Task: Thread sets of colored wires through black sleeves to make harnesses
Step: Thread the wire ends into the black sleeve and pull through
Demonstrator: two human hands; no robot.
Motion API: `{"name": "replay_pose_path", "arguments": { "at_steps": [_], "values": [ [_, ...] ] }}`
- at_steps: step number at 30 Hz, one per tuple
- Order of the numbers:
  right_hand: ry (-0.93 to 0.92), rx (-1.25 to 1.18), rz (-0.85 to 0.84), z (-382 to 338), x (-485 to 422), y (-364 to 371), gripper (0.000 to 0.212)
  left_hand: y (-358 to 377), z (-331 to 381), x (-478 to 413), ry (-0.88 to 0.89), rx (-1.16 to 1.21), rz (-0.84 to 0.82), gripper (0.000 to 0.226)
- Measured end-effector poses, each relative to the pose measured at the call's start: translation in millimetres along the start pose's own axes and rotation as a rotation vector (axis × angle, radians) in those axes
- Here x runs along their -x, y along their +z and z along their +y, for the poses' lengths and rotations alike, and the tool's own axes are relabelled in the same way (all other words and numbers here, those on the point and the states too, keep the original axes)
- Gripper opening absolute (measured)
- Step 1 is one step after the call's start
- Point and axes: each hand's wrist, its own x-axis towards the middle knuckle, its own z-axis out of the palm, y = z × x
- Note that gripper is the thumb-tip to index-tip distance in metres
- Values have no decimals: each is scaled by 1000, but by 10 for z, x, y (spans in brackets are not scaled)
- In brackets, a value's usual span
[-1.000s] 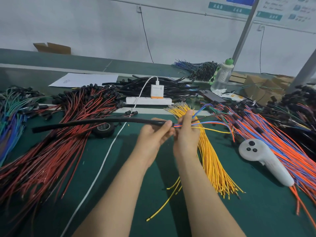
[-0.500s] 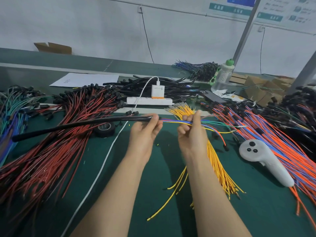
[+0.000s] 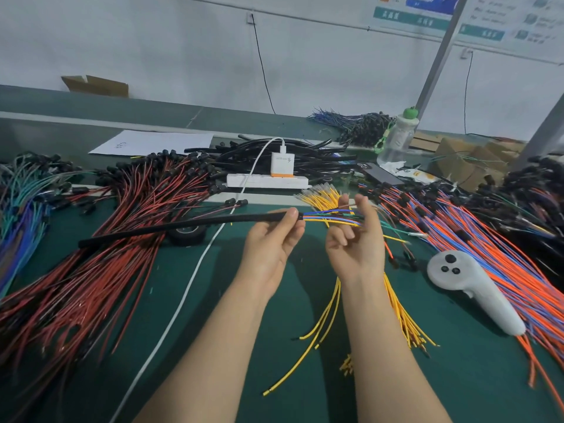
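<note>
Head view: your left grip [image 3: 270, 248] pinches the black sleeve [image 3: 183, 226] at its mouth above the bench [image 3: 473, 377], and your right grip [image 3: 355, 244] has just slackened open around the colored wires [image 3: 323, 216] entering it, so regrip farther back to feed more

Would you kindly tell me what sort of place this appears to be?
Probably a wire-harness assembly workshop: heaps of red-and-black wires and orange-and-blue wires cover the green bench, black sleeves are piled behind, and printed charts hang on the wall.
</note>
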Motion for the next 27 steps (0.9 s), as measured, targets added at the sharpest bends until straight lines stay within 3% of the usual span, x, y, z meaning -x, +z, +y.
{"name": "replay_pose_path", "arguments": {
  "at_steps": [5, 8, 11, 14, 17, 21, 24, 27],
  "values": [
    [-45, 46, 0, -27, 11, 5, 53, -32, 34, -22, 29, 14, 12, 8],
    [-158, 187, 67, 151, 17, 64, 50, 18, -12, 21, 68, -46, -31, 18],
    [-170, 253, 66, 296, 32, 96, 50, 57, -49, 83, 120, -153, -190, 43],
    [-132, 252, 85, 275, 26, 90, 49, 37, -35, 78, 107, -184, -183, 32],
    [-54, 68, 78, 210, 18, 64, 46, 6, 6, 39, 3, -106, -178, 11],
    [42, -154, 87, 144, 27, 44, 45, -113, 171, 2, -30, 155, -259, 25],
    [65, -180, 111, 133, 30, 55, 45, -139, 201, 2, 40, 50, -263, 15],
    [-5, -40, 166, 152, 27, 76, 46, -108, 148, -10, 95, -71, -178, 18]
  ]
}}
